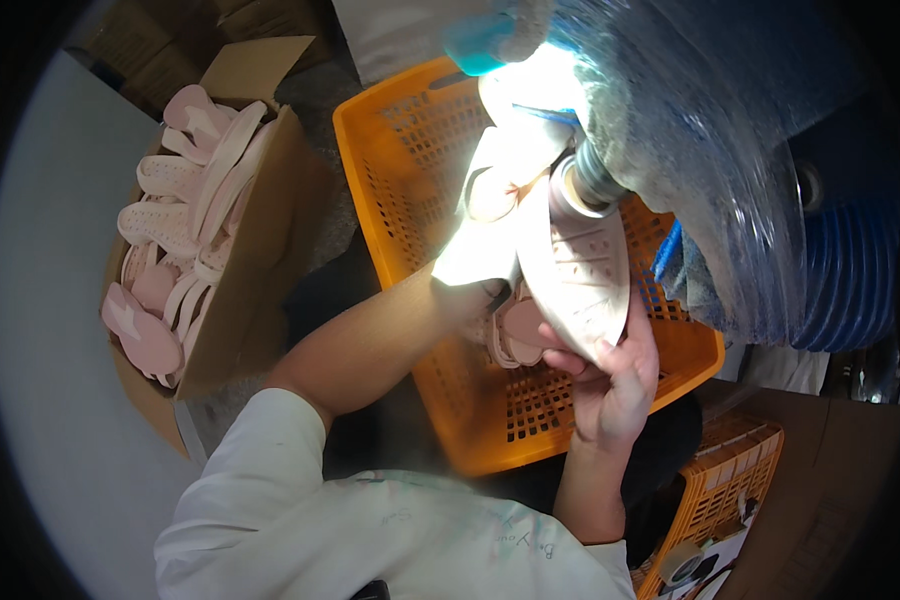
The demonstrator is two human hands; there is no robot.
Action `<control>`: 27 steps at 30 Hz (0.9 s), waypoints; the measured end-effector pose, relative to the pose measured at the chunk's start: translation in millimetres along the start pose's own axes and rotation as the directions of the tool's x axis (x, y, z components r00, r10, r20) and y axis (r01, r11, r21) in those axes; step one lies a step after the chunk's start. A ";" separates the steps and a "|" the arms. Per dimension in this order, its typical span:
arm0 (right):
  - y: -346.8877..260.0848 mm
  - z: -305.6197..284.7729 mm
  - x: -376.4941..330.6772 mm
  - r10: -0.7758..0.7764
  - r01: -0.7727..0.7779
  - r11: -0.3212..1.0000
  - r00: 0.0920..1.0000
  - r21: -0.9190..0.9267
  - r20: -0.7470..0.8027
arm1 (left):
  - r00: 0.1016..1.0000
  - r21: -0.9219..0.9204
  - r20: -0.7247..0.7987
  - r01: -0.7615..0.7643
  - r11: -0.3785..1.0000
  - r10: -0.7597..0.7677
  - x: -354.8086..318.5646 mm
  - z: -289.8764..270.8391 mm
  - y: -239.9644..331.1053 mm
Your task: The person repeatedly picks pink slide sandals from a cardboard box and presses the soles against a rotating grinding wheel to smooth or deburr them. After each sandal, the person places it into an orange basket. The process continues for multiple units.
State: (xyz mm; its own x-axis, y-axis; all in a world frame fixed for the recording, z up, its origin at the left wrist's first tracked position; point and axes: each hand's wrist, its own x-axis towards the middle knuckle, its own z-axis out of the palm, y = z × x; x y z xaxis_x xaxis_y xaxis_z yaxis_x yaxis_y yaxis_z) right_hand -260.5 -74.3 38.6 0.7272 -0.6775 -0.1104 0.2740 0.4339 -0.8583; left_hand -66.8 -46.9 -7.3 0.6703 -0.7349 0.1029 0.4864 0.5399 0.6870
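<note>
Both my hands hold a pale pink slipper (580,270) with its dotted, patterned sole facing up, at a slant above an orange basket (485,450). My right hand (615,385) grips its near end, thumb on top and fingers beneath. My left hand (478,240) is at its left side, closed about it as far as the strong glare shows; the fingers are washed out. Against the slipper's far part stands a round, pale-ended tool head (585,190) on a grey ribbed neck. More pink slippers (518,335) lie in the basket beneath my hands.
An open cardboard box (255,260) full of pink slippers stands to the left. Clear plastic sheeting (710,150) and a blue ribbed hose (845,275) hang at the right. A second orange basket (730,470) holding a tape roll (682,565) is at the lower right.
</note>
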 end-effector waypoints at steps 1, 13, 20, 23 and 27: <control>0.1 -3.2 8.5 -0.009 0.009 1.000 1.000 -0.001 0.017 | 1.000 -0.006 -0.017 -0.011 1.000 0.011 2.6 0.6 -0.9; 25.7 -32.2 95.7 -0.099 0.063 0.987 0.963 0.148 0.252 | 0.959 0.094 -0.207 -0.177 0.980 0.193 56.1 -23.9 9.4; 32.6 -16.5 95.3 -0.148 0.127 0.982 0.977 0.139 0.151 | 0.938 0.060 -0.290 -0.178 0.982 0.188 59.3 -32.5 6.0; 34.2 -6.5 90.4 -0.149 0.144 0.988 0.985 0.063 0.084 | 0.971 -0.119 -0.229 -0.097 0.988 0.068 65.4 -31.2 9.1; 43.1 6.4 64.3 -0.207 0.222 0.968 0.970 -0.117 0.125 | 0.961 -0.337 -0.225 0.080 0.938 -0.163 46.0 -35.2 10.7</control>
State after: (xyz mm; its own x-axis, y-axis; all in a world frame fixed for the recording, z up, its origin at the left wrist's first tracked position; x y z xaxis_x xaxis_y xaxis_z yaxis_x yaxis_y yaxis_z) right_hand -197.9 -95.3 -2.3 0.7279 -0.6726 0.1334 0.3530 0.2008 -0.9138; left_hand -11.0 -60.4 -20.5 0.6907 -0.7016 -0.1750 0.6989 0.5856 0.4107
